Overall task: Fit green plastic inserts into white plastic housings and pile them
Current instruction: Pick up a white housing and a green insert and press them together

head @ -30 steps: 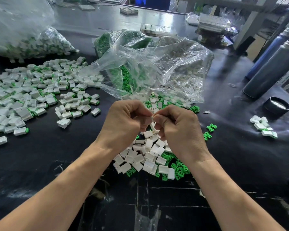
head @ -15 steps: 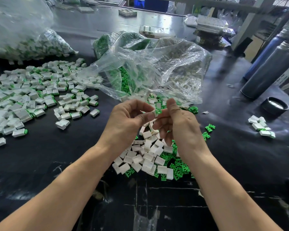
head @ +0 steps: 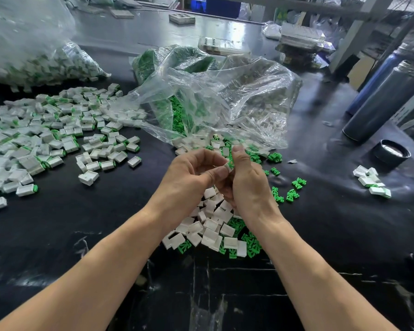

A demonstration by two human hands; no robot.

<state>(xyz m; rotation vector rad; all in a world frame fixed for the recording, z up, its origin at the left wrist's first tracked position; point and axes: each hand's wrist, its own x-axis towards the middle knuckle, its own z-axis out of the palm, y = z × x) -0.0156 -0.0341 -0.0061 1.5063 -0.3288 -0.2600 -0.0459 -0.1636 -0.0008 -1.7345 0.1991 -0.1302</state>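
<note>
Head: inserts (head: 177, 115) inside clear bag (head: 225, 91)

- Left hand (head: 189, 177) and right hand (head: 246, 182) meet above the table (head: 320, 223), pinching one small white housing (head: 230, 164) between their thumbs.
- Loose housings (head: 210, 225) and green inserts (head: 251, 244) lie beneath the hands.
- Finished pile (head: 46, 137) at left.
- Clear bag (head: 225, 101) behind.

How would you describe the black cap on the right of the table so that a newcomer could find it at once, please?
Start from the two tall dark cylinders at the table's right edge. Just in front of the nearer one's base sits the cap, alone on the dark top, above a small cluster of white housings. It is the only short, round black thing there, with a shiny inside facing up.
</note>
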